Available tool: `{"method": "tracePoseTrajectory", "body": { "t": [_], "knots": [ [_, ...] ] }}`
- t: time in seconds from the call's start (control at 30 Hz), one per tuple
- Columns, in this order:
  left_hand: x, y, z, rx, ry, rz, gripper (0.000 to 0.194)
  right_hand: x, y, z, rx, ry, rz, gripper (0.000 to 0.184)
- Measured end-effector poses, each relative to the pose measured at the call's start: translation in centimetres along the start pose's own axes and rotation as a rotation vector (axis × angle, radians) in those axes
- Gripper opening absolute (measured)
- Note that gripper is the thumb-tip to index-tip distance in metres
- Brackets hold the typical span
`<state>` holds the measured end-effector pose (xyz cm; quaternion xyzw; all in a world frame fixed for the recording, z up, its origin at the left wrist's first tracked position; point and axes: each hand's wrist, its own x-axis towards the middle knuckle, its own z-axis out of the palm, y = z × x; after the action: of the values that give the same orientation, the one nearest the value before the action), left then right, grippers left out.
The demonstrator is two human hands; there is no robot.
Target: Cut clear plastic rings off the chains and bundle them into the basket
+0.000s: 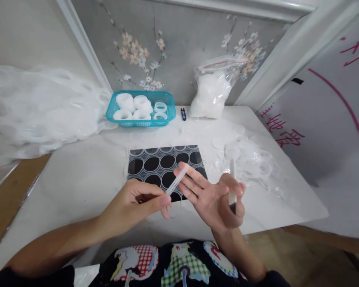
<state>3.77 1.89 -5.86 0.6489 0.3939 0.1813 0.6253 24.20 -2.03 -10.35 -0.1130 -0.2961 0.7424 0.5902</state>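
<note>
My left hand (pixel 146 203) is closed, its thumb and fingers pinching a translucent white ring (pixel 178 180) that is seen edge-on. My right hand (pixel 212 197) is palm up, with several fingers stretched out to the left. The far end of the ring rests at these fingertips. On its other side, my right hand curls round a slim pale tool (pixel 233 175) with a dark lower end; its kind cannot be made out. Under both hands lies a black patterned mat (pixel 167 161) with rows of ovals.
At the back stands a blue basket (pixel 143 123) with white rings in stacks. Small blue snips (pixel 183 114) lie beside it, then a zip bag (pixel 211 93) of white material. Loose clear rings and scraps (pixel 254 159) cover the right side. A large plastic bag (pixel 42 111) bulges at left.
</note>
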Motion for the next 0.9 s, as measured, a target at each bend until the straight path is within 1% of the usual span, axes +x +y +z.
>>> {"method": "tracePoseTrajectory", "body": {
  "t": [0.17, 0.37, 0.47, 0.53, 0.57, 0.6, 0.63, 0.67, 0.73, 0.77, 0.83, 0.9],
  "knots": [
    [-0.2, 0.0, 0.1, -0.001, -0.005, 0.044, 0.030, -0.5, -0.8, 0.7, 0.094, 0.029, 0.012, 0.038],
    [-0.4, 0.2, 0.1, 0.030, -0.022, 0.062, 0.032, -0.9, -1.3, 1.4, 0.117, 0.051, 0.013, 0.036],
    [-0.5, 0.1, 0.1, 0.073, -0.040, 0.062, 0.033, -0.8, -1.3, 1.4, 0.041, 0.071, 0.020, 0.041],
    [-0.5, 0.0, 0.1, 0.157, -0.038, 0.086, 0.033, -0.6, -1.2, 1.2, -0.085, 0.085, 0.016, 0.045],
    [-0.5, -0.1, 0.1, 0.236, -0.015, 0.120, 0.030, -0.6, -1.2, 1.0, -0.165, 0.079, -0.001, 0.045],
    [-0.6, -0.2, 0.2, 0.338, 0.041, 0.180, 0.025, -0.5, -1.1, 0.8, -0.248, 0.055, -0.031, 0.045],
    [-0.6, -0.3, 0.3, 0.453, 0.122, 0.252, 0.020, -0.5, -1.0, 0.5, -0.330, 0.011, -0.073, 0.044],
    [-0.7, -0.3, 0.3, 0.564, 0.218, 0.329, 0.020, -0.6, -0.9, 0.2, -0.405, -0.047, -0.121, 0.043],
    [-0.9, -0.3, 0.4, 0.709, 0.380, 0.466, 0.038, -0.8, -0.8, -0.4, -0.535, -0.151, -0.194, 0.041],
    [-1.0, -0.2, 0.5, 0.729, 0.424, 0.510, 0.047, -0.9, -0.9, -0.7, -0.591, -0.187, -0.206, 0.041],
    [-1.1, -0.1, 0.6, 0.698, 0.435, 0.548, 0.058, -1.1, -1.1, -1.1, -0.683, -0.224, -0.201, 0.040],
    [-1.2, 0.0, 0.6, 0.671, 0.427, 0.571, 0.063, -1.2, -1.5, -1.1, -0.739, -0.242, -0.202, 0.037]
  ]
}}
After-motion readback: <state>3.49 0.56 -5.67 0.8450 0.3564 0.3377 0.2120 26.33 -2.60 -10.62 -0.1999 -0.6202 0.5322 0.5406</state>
